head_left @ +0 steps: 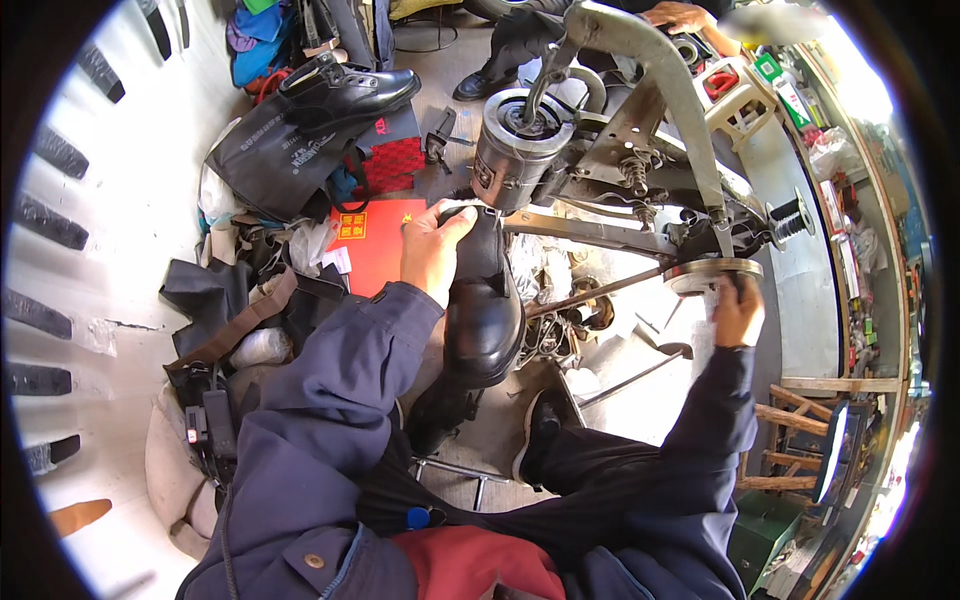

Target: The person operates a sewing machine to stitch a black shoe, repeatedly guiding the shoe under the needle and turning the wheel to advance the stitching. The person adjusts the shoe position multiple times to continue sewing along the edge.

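My left hand [433, 245] grips the upper opening of a black leather shoe [484, 325], thumb and fingers closed on its edge. The shoe hangs toe toward me beneath the round metal head of a shoe-stitching machine [520, 150]; the machine's arm runs to the right. The exact spot where needle meets leather is hidden. Over on the right, my right hand [738, 312] has its fingers closed round the rim of the machine's handwheel [713, 270].
A black boot [350, 88] rests on a dark bag [270, 160] at the back left. Beside it lies a red bag [380, 245]. A wooden stool [800, 455] stands right, near crowded shelves [880, 250]. Another person's hand [680, 17] shows beyond the machine.
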`<state>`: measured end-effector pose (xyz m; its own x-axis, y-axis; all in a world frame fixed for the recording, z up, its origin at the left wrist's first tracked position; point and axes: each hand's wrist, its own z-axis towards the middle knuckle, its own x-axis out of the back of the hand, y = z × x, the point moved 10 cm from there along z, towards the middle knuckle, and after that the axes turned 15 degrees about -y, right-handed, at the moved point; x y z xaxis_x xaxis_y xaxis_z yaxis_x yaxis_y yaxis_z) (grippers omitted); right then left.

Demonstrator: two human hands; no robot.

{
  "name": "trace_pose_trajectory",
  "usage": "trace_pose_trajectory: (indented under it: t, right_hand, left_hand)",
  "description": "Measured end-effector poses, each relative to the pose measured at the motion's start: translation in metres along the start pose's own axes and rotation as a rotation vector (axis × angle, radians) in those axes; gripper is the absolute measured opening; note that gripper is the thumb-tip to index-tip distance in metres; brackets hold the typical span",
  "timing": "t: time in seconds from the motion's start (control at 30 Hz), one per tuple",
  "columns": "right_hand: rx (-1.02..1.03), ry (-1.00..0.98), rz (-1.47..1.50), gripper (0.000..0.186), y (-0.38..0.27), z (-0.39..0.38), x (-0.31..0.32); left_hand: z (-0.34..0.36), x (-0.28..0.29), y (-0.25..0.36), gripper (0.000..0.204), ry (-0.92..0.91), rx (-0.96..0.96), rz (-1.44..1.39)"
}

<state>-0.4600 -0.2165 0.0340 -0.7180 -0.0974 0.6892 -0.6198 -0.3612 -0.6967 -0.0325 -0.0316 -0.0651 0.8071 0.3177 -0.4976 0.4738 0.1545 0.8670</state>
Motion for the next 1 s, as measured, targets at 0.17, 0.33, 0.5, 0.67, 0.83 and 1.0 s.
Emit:
trace_pose_trajectory:
  t: [0.17,0.33,0.5,0.67,0.83,1.0]
  right_hand:
    - [-0.183,0.161,-0.069,0.013,0.091,0.011,0.049]
    - [-0.424,0.032,-0.050,0.015,0.171,-0.001,-0.015]
    - [-0.333,-0.503,0.279,0.018,0.073,-0.025,-0.117]
    - [-0.005,-0.120,0.152,0.018,0.003,0.005,-0.009]
    - [-0.182,0.150,-0.071,0.013,0.109,0.012,0.041]
    - [-0.521,-0.253,0.248,0.013,0.166,-0.012,-0.063]
  left_hand:
    - [0.001,0.000,0.001,0.012,-0.018,-0.009,0.046]
    - [0.001,0.000,0.003,0.011,-0.008,-0.023,0.084]
    - [0.001,-0.001,0.005,0.010,0.027,-0.049,0.107]
    - [0.003,-0.001,0.012,0.004,-0.002,-0.114,0.195]
    - [0.004,-0.003,0.005,0.006,-0.029,-0.054,0.117]
    - [0.006,-0.004,0.006,0.005,-0.056,-0.072,0.108]
